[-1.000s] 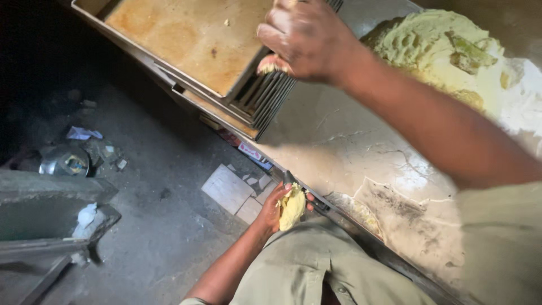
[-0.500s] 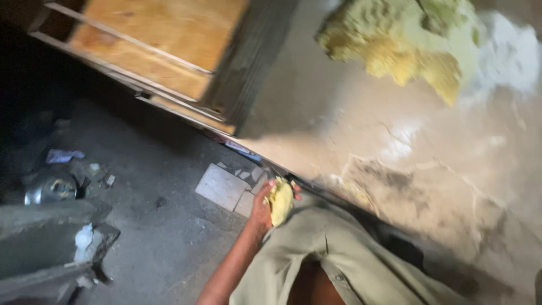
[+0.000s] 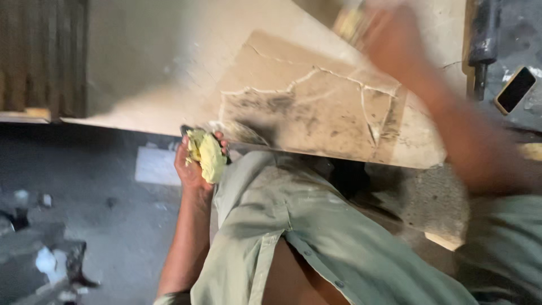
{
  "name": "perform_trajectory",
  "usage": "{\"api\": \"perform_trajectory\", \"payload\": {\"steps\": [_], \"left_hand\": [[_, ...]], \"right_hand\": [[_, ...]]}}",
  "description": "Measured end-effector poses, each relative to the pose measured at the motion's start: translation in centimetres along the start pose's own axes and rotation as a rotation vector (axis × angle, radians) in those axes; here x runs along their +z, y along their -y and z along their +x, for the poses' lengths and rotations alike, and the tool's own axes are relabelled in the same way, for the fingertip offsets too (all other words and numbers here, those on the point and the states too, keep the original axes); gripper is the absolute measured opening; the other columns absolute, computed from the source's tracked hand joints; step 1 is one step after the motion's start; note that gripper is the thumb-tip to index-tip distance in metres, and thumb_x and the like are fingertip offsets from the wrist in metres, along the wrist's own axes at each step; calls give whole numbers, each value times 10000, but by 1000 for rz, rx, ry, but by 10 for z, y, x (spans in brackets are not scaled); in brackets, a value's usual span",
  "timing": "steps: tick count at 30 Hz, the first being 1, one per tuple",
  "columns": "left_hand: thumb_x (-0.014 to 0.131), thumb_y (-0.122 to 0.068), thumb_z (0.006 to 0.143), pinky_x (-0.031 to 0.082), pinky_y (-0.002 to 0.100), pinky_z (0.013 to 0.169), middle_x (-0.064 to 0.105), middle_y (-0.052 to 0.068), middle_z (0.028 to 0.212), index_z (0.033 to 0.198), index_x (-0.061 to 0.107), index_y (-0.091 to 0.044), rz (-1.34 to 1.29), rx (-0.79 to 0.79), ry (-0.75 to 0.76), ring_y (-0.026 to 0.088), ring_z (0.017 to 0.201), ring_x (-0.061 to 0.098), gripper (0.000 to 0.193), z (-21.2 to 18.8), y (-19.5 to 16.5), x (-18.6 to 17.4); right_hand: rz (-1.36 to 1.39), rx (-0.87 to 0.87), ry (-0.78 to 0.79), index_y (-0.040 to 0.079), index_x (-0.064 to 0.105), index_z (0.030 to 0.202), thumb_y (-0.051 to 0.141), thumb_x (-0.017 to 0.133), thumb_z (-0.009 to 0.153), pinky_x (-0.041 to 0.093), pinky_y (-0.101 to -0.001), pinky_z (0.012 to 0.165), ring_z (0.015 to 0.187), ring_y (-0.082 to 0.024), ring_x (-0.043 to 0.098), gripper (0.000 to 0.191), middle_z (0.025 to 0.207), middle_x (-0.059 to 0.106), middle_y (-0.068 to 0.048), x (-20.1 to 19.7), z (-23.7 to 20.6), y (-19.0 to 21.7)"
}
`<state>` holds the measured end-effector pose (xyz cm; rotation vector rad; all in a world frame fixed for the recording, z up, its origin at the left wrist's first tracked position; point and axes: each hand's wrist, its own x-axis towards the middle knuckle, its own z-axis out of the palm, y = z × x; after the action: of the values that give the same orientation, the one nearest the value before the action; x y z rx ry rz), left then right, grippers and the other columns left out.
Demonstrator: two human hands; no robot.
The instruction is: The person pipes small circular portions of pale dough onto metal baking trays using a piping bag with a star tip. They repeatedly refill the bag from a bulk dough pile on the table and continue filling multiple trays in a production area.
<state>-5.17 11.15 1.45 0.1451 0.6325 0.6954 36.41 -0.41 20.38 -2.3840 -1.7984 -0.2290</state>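
My view is swinging off the dough mound; my left hand (image 3: 195, 164) is still cupping a yellow dough lump (image 3: 208, 158), my blurred right hand (image 3: 392, 39), grip unclear, crossing the cracked tabletop (image 3: 305, 101) near a phone (image 3: 515, 89).

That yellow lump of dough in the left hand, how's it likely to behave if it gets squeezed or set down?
The yellow dough lump looks soft: its surface is ragged and shaped to the left hand cupping it, so it would probably squash rather than spring back. It likely sticks a little. Being lumpy, not round, it should stay put on the cracked slab rather than roll.
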Motion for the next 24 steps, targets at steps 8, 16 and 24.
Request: {"api": "perform_trajectory", "payload": {"steps": [8, 16, 24], "left_hand": [[553, -416, 989, 585, 485, 924, 658, 301, 1196, 1219, 624, 24, 15, -33, 150, 442, 1039, 672, 501, -12, 79, 56], [446, -517, 1075, 592, 510, 969, 684, 315, 1155, 1217, 592, 55, 49, -377, 113, 461, 1046, 703, 607, 79, 103, 36], [598, -394, 1014, 636, 518, 767, 714, 121, 1042, 1232, 597, -67, 54, -672, 90, 289, 856, 724, 393, 150, 146, 25]], "right_hand": [[426, -220, 54, 138, 662, 991, 258, 604, 952, 525, -512, 724, 792, -343, 664, 140, 874, 678, -124, 167, -128, 122], [1122, 282, 446, 57, 640, 1260, 3, 618, 922, 561, -361, 805, 901, -232, 718, 344, 997, 749, -123, 186, -81, 104], [631, 89, 636, 50, 630, 1165, 180, 780, 884, 537, -459, 883, 1009, -340, 687, 344, 1079, 726, -161, 193, -29, 72]]}}
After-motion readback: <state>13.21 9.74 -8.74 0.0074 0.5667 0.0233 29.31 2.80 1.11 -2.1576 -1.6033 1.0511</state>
